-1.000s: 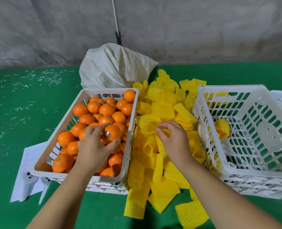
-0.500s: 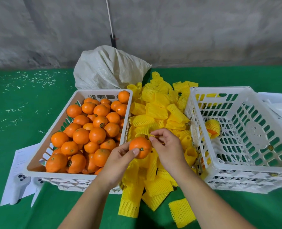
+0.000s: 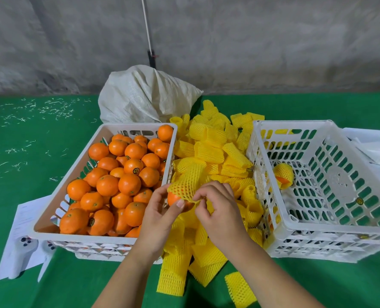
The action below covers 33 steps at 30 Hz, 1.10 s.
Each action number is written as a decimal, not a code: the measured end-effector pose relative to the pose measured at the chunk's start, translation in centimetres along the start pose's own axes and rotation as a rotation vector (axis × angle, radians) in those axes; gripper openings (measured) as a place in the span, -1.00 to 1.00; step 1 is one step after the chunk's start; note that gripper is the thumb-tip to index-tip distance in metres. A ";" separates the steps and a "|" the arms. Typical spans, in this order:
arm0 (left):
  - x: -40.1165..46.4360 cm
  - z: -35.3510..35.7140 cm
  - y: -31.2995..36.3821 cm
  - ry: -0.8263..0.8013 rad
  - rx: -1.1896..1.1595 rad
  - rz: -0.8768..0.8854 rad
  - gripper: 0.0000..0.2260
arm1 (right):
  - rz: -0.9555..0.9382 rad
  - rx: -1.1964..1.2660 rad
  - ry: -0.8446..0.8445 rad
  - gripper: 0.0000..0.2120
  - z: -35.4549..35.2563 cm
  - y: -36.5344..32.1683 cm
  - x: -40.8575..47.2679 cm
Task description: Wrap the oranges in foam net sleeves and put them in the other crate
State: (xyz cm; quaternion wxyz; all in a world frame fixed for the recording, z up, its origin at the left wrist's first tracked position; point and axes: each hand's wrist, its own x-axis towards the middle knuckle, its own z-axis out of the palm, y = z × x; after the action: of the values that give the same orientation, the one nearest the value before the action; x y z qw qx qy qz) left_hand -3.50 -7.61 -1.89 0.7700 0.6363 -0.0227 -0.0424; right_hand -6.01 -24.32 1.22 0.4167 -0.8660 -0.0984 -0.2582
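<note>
My left hand (image 3: 156, 215) grips an orange (image 3: 174, 200) above the pile of yellow foam net sleeves (image 3: 213, 152). My right hand (image 3: 220, 207) pinches the rim of a yellow sleeve (image 3: 185, 185) that is stretched over the far half of that orange. The left white crate (image 3: 51, 210) is full of bare oranges (image 3: 120, 174). The right white crate (image 3: 318, 236) holds one wrapped orange (image 3: 283, 175) against its left wall.
A white woven sack (image 3: 144, 96) lies behind the crates on the green table (image 3: 29, 141). White papers lie under the left crate (image 3: 21, 230) and beyond the right crate (image 3: 371, 150). Loose sleeves (image 3: 240, 288) reach the near table edge. A grey wall stands behind.
My left hand lifted an orange out of the left crate and carried it right over the sleeve pile. My right hand picked up a sleeve and has pulled it partly over the orange.
</note>
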 end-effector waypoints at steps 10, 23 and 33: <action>0.3 -1.1 0.1 -0.251 -0.133 -0.114 -0.32 | 0.297 0.218 -0.067 -0.77 0.4 0.4 0.3; 0.0 -0.4 -0.8 -0.055 -0.050 -0.003 -0.42 | 0.013 -0.031 -0.004 -0.80 0.0 -0.5 1.0; 0.5 -1.7 -0.7 -0.079 -0.066 -0.040 -0.40 | 0.344 0.337 -0.109 -0.76 0.5 -0.2 0.9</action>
State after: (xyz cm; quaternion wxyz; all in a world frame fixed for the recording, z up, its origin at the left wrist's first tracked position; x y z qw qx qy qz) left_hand -2.85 -6.17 -2.88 0.7879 0.6089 -0.0389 -0.0835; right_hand -5.14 -23.90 1.57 0.5873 -0.8009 -0.0133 -0.1163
